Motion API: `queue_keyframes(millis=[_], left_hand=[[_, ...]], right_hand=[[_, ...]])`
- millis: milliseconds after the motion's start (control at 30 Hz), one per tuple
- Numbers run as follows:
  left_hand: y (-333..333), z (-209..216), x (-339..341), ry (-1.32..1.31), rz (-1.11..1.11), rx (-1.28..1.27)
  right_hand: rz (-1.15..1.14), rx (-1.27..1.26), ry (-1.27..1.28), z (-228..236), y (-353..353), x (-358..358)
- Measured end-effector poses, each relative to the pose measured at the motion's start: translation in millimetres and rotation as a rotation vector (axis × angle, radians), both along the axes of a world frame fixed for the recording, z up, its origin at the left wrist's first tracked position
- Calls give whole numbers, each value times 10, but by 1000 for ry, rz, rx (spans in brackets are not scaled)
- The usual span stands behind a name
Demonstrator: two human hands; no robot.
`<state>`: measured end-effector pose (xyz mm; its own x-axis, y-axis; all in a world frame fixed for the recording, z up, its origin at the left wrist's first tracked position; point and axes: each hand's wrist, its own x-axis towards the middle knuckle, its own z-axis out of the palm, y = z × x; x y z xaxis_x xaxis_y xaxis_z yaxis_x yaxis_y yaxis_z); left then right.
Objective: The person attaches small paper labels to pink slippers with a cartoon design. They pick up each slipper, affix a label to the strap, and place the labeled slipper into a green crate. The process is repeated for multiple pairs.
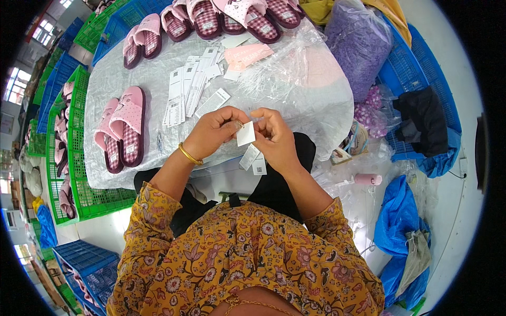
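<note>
Fingers: your left hand (213, 131) and right hand (274, 138) meet over your lap, the fingertips of both pinched shut on one small white tag (245, 134), so it stands flat between them where you can see its face.
Spare tags: two more white tags (254, 160) hang just below your right hand, apparently tucked under its lower fingers to stay within reach; exactly how they are gripped is hidden.
Wrist: you wear one gold bangle (190, 156) on the left wrist.
Tag supply: a fanned spread of white paper tags (191, 87) lies on the plastic-covered table (295, 89) straight ahead of your hands, too overlapped to count.
Near slippers: two pink checked slippers (120, 129) lie side by side at your left, soles up beside the tags.
Far slippers: about eight more slippers (211, 20) sit in a row along the far edge, some cut off by the rim.
Pink card: one pink card (247, 55) rests beyond the tags.
Thread: one pink spool (367, 179) lies on the floor to your right.
Crates: green crates (79, 174) holding more slippers stand at the left, blue crates (416, 68) at the right.
</note>
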<state>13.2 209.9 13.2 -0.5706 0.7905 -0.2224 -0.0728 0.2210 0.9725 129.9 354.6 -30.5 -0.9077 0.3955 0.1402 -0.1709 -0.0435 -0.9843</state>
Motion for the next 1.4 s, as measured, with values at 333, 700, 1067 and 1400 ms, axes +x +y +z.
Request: queue_keyframes(millis=[333, 700, 1067, 1400], left_hand=[[-193, -64, 124, -5, -91, 10], [-443, 130, 116, 574, 90, 38], [-699, 9, 58, 468, 191, 137], [-1104, -322, 273, 374, 80, 26]], right_hand=[[12, 22, -21, -185, -40, 86], [101, 104, -140, 127, 102, 160], [277, 189, -223, 289, -297, -185], [404, -283, -36, 722, -443, -255]])
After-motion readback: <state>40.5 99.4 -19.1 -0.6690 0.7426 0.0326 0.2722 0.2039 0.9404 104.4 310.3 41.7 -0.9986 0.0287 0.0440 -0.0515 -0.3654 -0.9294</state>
